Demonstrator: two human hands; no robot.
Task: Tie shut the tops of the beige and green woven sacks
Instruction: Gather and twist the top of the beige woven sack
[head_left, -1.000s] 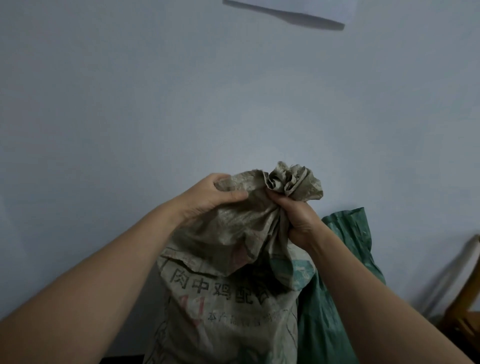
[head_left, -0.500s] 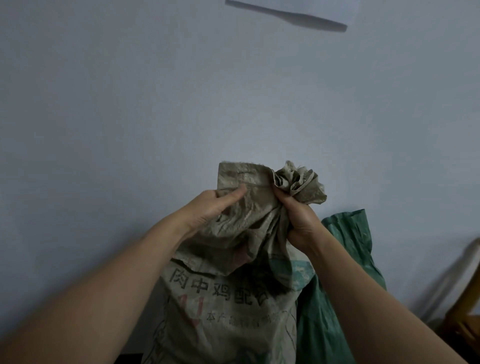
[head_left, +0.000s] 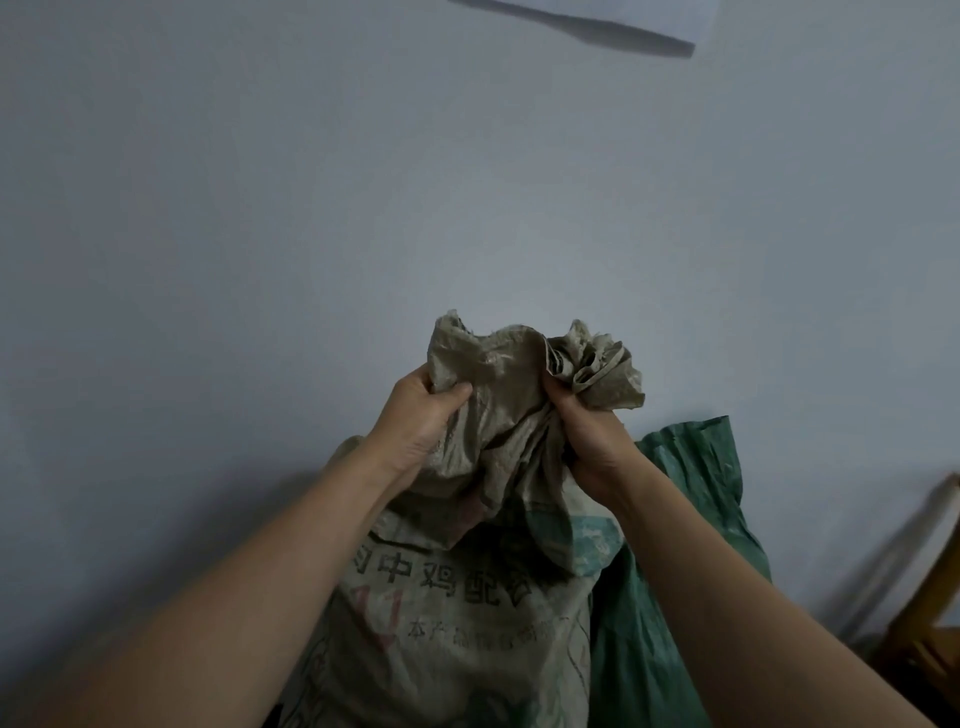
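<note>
Both hands are clamped on the gathered mouth of the beige sack (head_left: 457, 613). The left hand (head_left: 421, 415) has its fingers curled over a raised flap of the cloth, thumb pressed against the front of the fold, so the flap stands up above the knuckles. The right hand (head_left: 592, 441) squeezes a tight bunch of the same cloth; a crumpled, frayed tuft sticks out above and to the right of its fist. Between the two fists the fabric is stretched and deeply creased, and no cord or string can be made out there.

Below the hands the beige sack stands upright and full, its front printed with dark Chinese characters, a faded red mark and a patch of pale green. The loose folds hanging from the grip cover the top of the print, and both forearms cross in front of the sack's shoulders.

The green sack (head_left: 675, 597) stands just beside it on the right, touching it, partly hidden behind the right forearm; its top edge is loose and open, leaning against the pale wall (head_left: 260, 234). At the far right edge a piece of wooden furniture (head_left: 930, 613) shows, dim and cut off by the frame
</note>
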